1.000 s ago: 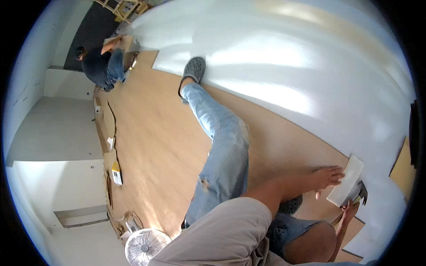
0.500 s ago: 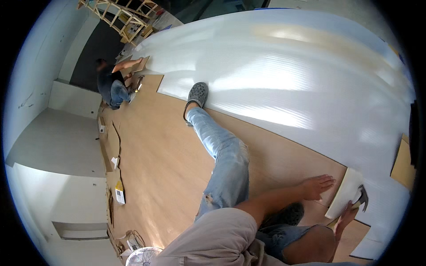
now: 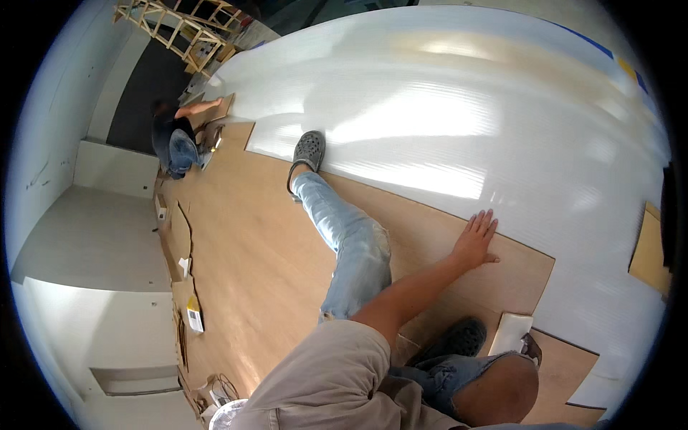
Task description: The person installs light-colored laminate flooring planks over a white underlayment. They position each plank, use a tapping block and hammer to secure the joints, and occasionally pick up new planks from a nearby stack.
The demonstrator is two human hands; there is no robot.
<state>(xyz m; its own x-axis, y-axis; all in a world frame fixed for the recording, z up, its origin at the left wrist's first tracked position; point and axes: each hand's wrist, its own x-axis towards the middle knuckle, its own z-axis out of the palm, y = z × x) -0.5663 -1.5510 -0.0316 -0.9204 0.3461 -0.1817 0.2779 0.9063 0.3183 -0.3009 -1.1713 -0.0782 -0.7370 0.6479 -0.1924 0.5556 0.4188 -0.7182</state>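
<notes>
My left hand lies with its fingers stretched on the wood-look plank flooring, at the long edge that borders the shiny pale sheet. Beside my bent right knee a white flat block rests near the stepped end of the planks. Next to it shows the dark head of a hammer; its handle is hidden behind the knee. My right hand is out of sight there too.
Grey clogs are on my feet, one leg stretched across the planks. A co-worker crouches at the far left, holding a plank. Wooden ladder-like frames stand behind. Cardboard scraps line the wall; a tan piece lies far right.
My left hand has moved from near the plank's short end to the long edge. The hammer and white block have shifted closer to my knee, and my right hand has gone behind it.
</notes>
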